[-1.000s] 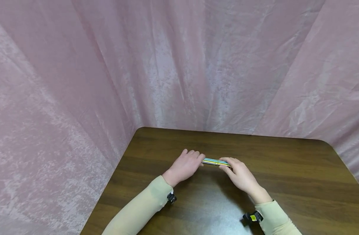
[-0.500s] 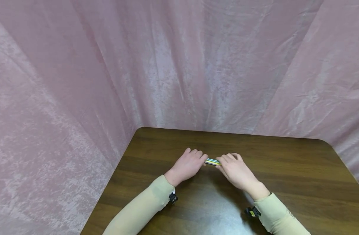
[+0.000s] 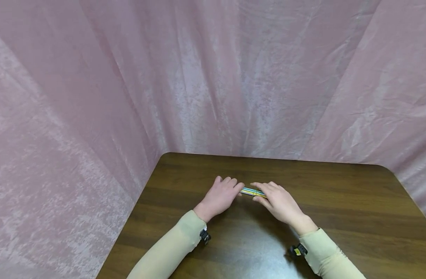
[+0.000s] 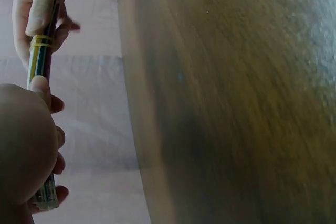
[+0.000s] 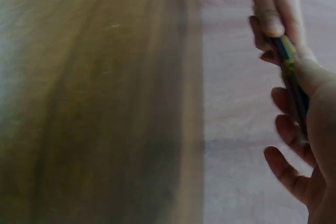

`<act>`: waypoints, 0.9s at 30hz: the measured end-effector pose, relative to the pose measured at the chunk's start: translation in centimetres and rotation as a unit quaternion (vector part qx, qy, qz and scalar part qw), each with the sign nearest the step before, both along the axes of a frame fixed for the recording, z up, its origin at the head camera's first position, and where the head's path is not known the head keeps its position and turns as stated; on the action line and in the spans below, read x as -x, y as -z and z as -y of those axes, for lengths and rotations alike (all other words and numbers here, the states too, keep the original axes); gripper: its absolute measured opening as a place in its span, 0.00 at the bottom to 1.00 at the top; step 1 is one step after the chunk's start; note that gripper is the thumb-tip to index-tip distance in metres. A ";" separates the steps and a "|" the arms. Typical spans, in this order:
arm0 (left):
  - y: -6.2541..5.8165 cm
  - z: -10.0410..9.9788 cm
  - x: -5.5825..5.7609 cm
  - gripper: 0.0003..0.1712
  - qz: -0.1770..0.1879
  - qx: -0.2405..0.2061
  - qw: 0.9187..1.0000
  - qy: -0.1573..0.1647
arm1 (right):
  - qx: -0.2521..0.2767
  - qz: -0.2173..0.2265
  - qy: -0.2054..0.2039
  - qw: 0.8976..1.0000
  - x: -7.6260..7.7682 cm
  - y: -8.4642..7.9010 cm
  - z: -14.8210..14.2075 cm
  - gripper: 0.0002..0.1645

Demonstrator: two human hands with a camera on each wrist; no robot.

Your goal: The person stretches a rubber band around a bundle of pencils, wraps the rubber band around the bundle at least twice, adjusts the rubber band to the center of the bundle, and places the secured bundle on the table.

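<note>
Between the two hands is a bundle of slim, many-coloured pens [image 3: 248,191], lying roughly sideways above the table. A yellow rubber band [image 4: 42,41] is wound round the bundle near its right part. My left hand [image 3: 220,195] grips the left part, its thumb along the pens and the clear-looking ends sticking out below the palm in the left wrist view. On the other side, my right hand [image 3: 281,203] holds the bundle by the band, thumb on the near side and fingers on the far side. In the right wrist view its lower fingers [image 5: 286,174] are spread away from the pens.
A brown wooden table [image 3: 356,205] with rounded far corners lies under the hands. Pink velvet curtains [image 3: 213,77] hang behind it and to the left. Each sleeve cuff carries a small black camera [image 3: 204,236].
My right hand first slid left along the bundle toward my left hand, covering the band. Its fingers have since loosened and more of the pens shows again. The left hand has barely moved.
</note>
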State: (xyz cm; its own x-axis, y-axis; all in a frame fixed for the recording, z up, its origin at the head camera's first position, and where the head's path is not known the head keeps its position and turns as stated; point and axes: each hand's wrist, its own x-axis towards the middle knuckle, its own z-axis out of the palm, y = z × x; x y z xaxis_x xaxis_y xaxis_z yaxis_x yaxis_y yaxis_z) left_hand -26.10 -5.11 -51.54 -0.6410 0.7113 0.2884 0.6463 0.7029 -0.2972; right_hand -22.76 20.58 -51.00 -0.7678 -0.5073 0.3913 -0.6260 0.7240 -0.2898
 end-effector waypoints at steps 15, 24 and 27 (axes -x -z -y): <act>-0.4 -0.6 0.4 0.15 0.013 -0.023 1.000 -0.006 | 0.013 0.034 0.040 0.999 0.9 0.4 0.2 0.18; -0.9 -2.0 0.1 0.16 -0.012 0.022 1.000 0.013 | -0.060 -0.036 0.029 0.997 0.7 -0.2 0.9 0.15; -1.1 -2.3 0.0 0.17 -0.003 0.028 0.999 0.016 | -0.059 -0.021 0.028 0.998 0.6 -0.4 0.9 0.20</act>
State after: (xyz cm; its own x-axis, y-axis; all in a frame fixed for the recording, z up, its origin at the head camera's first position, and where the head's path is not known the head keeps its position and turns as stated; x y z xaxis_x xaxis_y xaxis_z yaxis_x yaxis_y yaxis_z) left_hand -26.13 -2.79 -50.47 -0.6159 0.7468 0.2509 0.6661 0.6637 -0.3404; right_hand -23.35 19.71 -50.64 -0.7807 -0.5083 0.3633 -0.5930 0.7860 -0.1746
